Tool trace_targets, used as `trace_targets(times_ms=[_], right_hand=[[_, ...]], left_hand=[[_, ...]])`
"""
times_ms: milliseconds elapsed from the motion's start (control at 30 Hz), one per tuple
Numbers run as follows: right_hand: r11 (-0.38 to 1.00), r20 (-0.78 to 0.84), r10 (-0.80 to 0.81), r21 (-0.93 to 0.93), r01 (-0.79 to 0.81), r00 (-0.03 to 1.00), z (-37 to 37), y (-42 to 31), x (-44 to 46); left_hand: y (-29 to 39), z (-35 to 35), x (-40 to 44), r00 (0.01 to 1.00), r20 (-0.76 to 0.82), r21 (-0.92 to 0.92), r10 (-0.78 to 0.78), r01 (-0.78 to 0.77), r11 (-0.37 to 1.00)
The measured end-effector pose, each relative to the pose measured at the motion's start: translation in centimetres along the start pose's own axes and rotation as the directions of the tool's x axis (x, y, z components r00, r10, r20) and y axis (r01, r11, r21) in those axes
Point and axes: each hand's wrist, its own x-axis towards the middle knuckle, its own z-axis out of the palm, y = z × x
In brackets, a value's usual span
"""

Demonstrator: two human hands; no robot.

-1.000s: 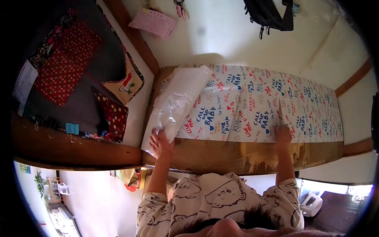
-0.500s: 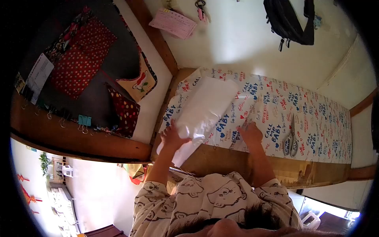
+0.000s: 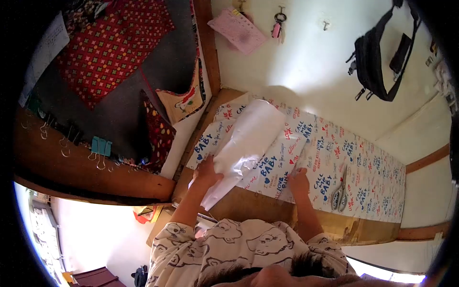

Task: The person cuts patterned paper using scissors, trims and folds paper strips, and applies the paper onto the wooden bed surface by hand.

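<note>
Scissors (image 3: 340, 195) out of my right grip (image 3: 299, 182) since second ago: now lying on printed sheet (image 3: 368, 172), right of me. Right grip has come leftward, fingertips near printed sheet's lower edge; pinching or merely resting, cannot tell. Left grip (image 3: 208, 173) at lower left edge of white sheet (image 3: 253, 134), thumb apart from fingers; whether it pinches, cannot tell. White sheet slants over printed sheet's left part, lettering now showing on both sides. Means both grips free for sheets on brown surface (image 3: 260, 205).
</note>
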Motion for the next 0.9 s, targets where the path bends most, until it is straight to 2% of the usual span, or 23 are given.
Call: trace_targets(times_ms=[33,100,167,233,267,300,333,367,433,467,533,600,633,667,733,800,900], right_hand=[[1.000,0.000,-0.006,-0.008,0.006,1.000,0.1,-0.2,0.0],[0.965,-0.078,-0.198,0.158,0.209,0.977,0.6,-1.1,0.0],[0.958,-0.093,-0.235,0.146,0.247,0.967,1.3,-2.3,0.9],[0.949,-0.111,-0.270,0.140,0.284,0.956,2.6,-3.1,2.2],[0.952,-0.094,-0.296,0.059,0.302,0.951,3.6,-3.3,3.1],[0.949,-0.074,-0.316,-0.023,0.315,0.946,3.6,-4.1,3.2],[0.950,-0.074,-0.314,-0.021,0.313,0.947,3.5,-4.6,3.2],[0.948,-0.052,-0.317,-0.026,0.316,0.947,3.3,-5.0,2.9],[0.952,-0.026,-0.307,-0.027,0.306,0.951,3.0,-5.6,2.4],[0.955,-0.053,-0.296,-0.015,0.295,0.954,3.1,-5.6,2.3],[0.963,-0.088,-0.270,0.004,0.271,0.959,3.0,-5.5,2.4],[0.973,-0.048,-0.225,0.042,0.227,0.973,2.9,-5.4,2.5],[0.974,-0.053,-0.218,0.053,0.220,0.975,3.0,-5.0,2.7],[0.968,-0.054,-0.232,0.089,0.236,0.971,3.3,-4.4,3.2],[0.957,-0.053,-0.258,0.125,0.263,0.965,3.3,-2.5,3.9],[0.809,-0.215,-0.138,0.539,0.235,0.967,2.3,0.4,4.8],[0.847,-0.529,-0.133,0.379,0.373,0.838,-5.6,2.8,1.8]], left_hand=[[0.0,-0.2,0.0,0.999,0.043,0.017,0.010,-0.011,1.000],[0.1,-0.1,0.0,1.000,0.022,-0.001,-0.009,0.009,1.000],[0.2,-0.2,-0.4,0.999,0.005,-0.016,-0.033,0.033,0.999],[0.4,-0.8,-0.8,0.999,-0.033,-0.114,0.042,-0.046,0.992],[0.3,-1.1,-0.9,0.999,-0.036,-0.113,0.041,-0.045,0.993],[0.0,-1.4,-1.0,1.000,-0.012,-0.223,0.025,-0.027,0.975],[-0.2,-1.8,-1.2,1.000,0.016,-0.328,0.011,-0.005,0.945],[-0.5,-2.3,-1.5,1.000,0.020,-0.323,0.011,-0.004,0.946],[-1.0,-3.5,-2.5,0.991,-0.091,-0.309,-0.094,0.061,0.949],[-1.6,-3.9,-3.1,0.993,-0.081,-0.301,-0.090,0.062,0.951],[-1.4,-5.1,-4.5,0.920,-0.385,-0.331,-0.077,-0.060,0.942],[1.2,-8.5,-7.0,0.972,-0.191,-0.531,-0.136,0.014,0.847],[-0.7,-7.5,-7.0,0.969,-0.246,-0.495,-0.036,-0.094,0.864],[-0.1,-7.6,-7.2,0.968,-0.249,-0.486,-0.027,-0.101,0.868],[1.9,-7.4,-8.0,0.999,-0.039,-0.426,-0.006,-0.012,0.905],[3.9,-4.9,-7.6,0.997,0.077,-0.260,-0.024,0.043,0.965],[7.1,0.0,-4.4,0.924,0.215,-0.438,0.317,-0.199,0.877]])
